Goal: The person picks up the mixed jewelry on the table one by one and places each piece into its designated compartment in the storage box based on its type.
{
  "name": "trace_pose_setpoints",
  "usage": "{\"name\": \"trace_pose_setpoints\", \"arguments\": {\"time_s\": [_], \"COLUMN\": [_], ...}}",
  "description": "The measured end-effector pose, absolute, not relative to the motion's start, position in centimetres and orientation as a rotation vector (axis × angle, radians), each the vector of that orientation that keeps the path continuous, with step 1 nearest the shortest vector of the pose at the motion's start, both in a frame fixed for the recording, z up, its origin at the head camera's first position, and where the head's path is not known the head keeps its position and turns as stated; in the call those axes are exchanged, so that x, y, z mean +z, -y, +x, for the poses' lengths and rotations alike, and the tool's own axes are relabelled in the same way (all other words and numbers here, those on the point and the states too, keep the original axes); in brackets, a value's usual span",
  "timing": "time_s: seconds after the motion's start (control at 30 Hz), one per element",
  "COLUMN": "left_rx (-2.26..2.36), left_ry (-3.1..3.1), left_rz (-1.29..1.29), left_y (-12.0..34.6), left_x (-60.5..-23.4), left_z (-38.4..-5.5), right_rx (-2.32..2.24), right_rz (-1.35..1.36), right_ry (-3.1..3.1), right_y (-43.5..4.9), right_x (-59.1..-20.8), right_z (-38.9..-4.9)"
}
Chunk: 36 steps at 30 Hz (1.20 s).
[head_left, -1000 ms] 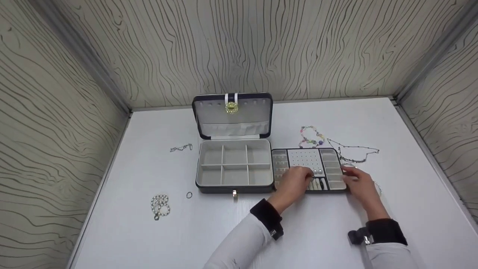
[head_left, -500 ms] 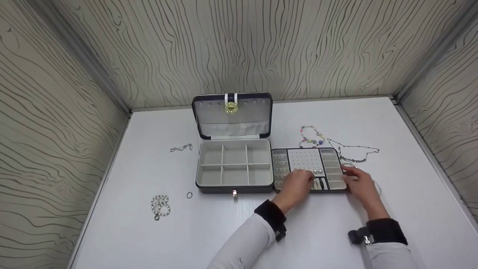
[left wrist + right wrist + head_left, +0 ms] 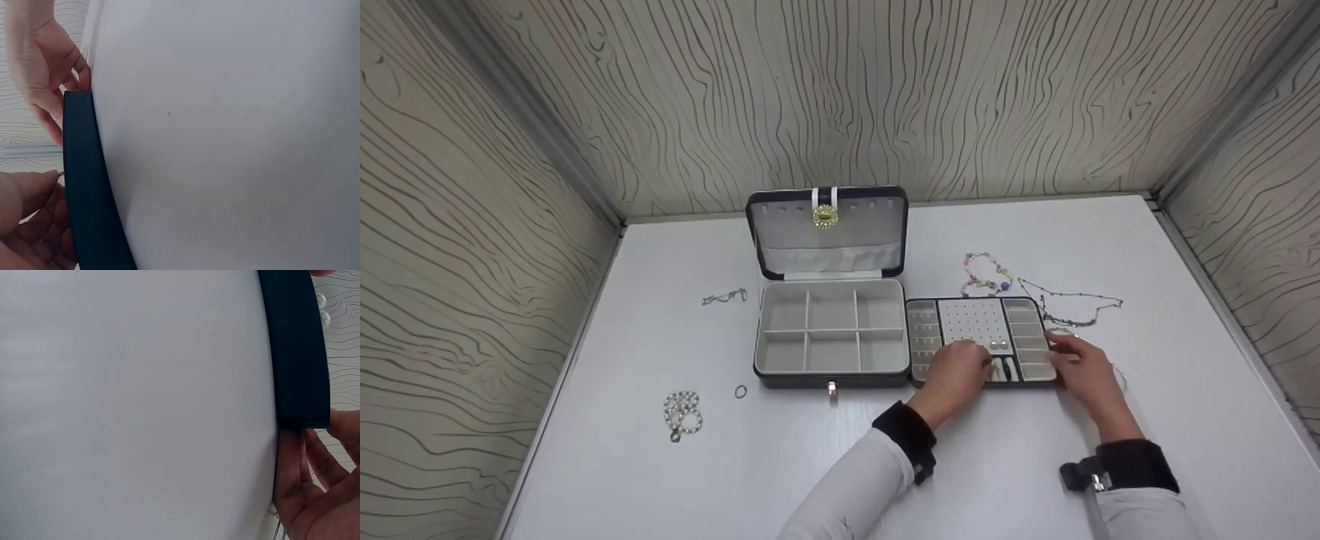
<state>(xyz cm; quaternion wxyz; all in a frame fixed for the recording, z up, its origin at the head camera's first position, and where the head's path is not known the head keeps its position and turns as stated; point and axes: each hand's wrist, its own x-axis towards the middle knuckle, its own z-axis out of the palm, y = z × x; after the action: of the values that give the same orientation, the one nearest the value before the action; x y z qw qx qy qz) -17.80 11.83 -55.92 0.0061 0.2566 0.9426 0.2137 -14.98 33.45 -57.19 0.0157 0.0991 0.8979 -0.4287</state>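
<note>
In the head view, my left hand [image 3: 958, 379] is over the lower middle of the grey, dark-edged jewelry tray [image 3: 1030, 339], covering part of its slotted section. In the left wrist view, the left thumb and fingertips pinch a small thin metallic piece [image 3: 61, 174] just above the tray's dark side wall [image 3: 90, 180]; its kind is too small to tell. At the tray's right end, my right hand [image 3: 1084, 379] holds the edge, thumb near the top corner and fingers against the end wall in the right wrist view. Two pearl studs [image 3: 998, 346] sit on the white perforated panel.
Left of the tray stands a jewelry box [image 3: 832, 330], lid up, with six-part dividers. A beaded bracelet [image 3: 986, 275] and a dark chain necklace [image 3: 1080, 307] lie behind the tray. At left are a silver chain [image 3: 724, 297], a ring [image 3: 740, 391] and a pearl strand [image 3: 682, 412].
My left hand has shifted slightly right and toward the front of the tray over the slotted section, then stayed nearly still. The right hand and the tray have not visibly moved.
</note>
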Motion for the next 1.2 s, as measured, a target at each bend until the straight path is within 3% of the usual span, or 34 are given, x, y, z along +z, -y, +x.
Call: {"name": "trace_pose_setpoints", "arguments": {"time_s": [0.67,1.2], "left_rx": [0.284,0.531], "left_ry": [-2.96,-2.845], "left_rz": [1.038,1.005], "left_y": [-11.6,-9.5], "left_x": [-55.9,-54.4], "left_z": [-17.0,-16.7], "right_rx": [-1.321,-1.299], "right_rz": [0.285,0.305], "right_ry": [-2.818,-2.805], "right_y": [-33.5,-33.3], "right_x": [-57.2,-57.1], "right_z": [-15.0,-15.0]}}
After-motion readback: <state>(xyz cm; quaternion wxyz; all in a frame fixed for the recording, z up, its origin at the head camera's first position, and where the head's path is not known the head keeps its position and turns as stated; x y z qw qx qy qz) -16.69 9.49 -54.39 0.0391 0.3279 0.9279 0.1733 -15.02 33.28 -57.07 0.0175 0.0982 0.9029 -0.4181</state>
